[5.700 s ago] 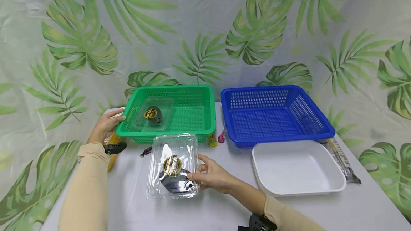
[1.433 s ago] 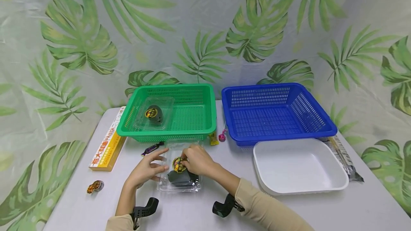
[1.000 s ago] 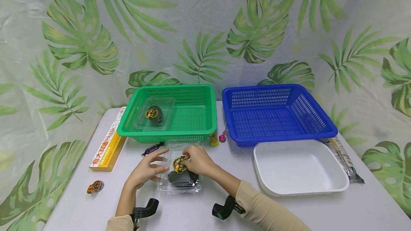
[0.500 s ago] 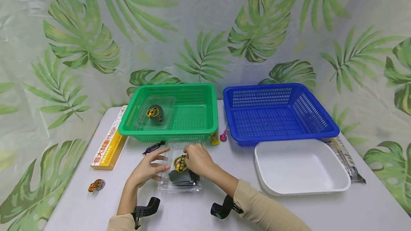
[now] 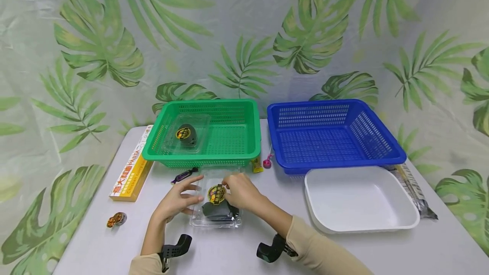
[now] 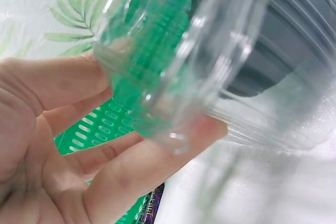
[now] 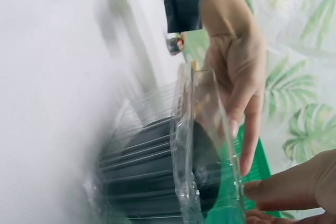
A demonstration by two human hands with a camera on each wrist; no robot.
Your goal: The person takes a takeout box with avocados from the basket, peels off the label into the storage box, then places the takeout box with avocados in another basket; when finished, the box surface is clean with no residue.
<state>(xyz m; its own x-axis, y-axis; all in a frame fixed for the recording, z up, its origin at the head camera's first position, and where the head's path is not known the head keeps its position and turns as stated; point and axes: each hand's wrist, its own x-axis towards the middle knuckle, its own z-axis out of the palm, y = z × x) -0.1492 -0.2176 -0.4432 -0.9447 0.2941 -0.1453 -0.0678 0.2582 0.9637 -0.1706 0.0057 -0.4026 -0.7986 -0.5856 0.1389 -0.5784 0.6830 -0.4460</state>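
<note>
A clear plastic lidded box [image 5: 195, 220] lies on the table in front of me, with a dark grey rounded thing [image 5: 217, 210] inside. On its lid is a round black and yellow sticker [image 5: 216, 194]. My left hand [image 5: 176, 200] holds the box's left side; in the left wrist view thumb and fingers [image 6: 131, 179] spread round a corner of it. My right hand [image 5: 243, 192] bends over the lid, its curled fingertips pinching at the sticker's right edge. The right wrist view shows finger and thumb tips close together against the lid [image 7: 215, 103]; the sticker does not show there.
Behind stand a green basket [image 5: 202, 157] holding a similar clear box [image 5: 202, 126], and a blue basket [image 5: 340, 165]. A white tray [image 5: 361, 200] is right, a pasta box [image 5: 131, 169] left. Sweets [image 5: 184, 175], a lollipop [image 5: 267, 163] and a small round pack [image 5: 116, 220] lie about.
Several seconds ago the right hand held the box up and the left touched the green basket. Now the box lies flat between both hands. The right fingers have shifted slightly right, uncovering more sticker.
</note>
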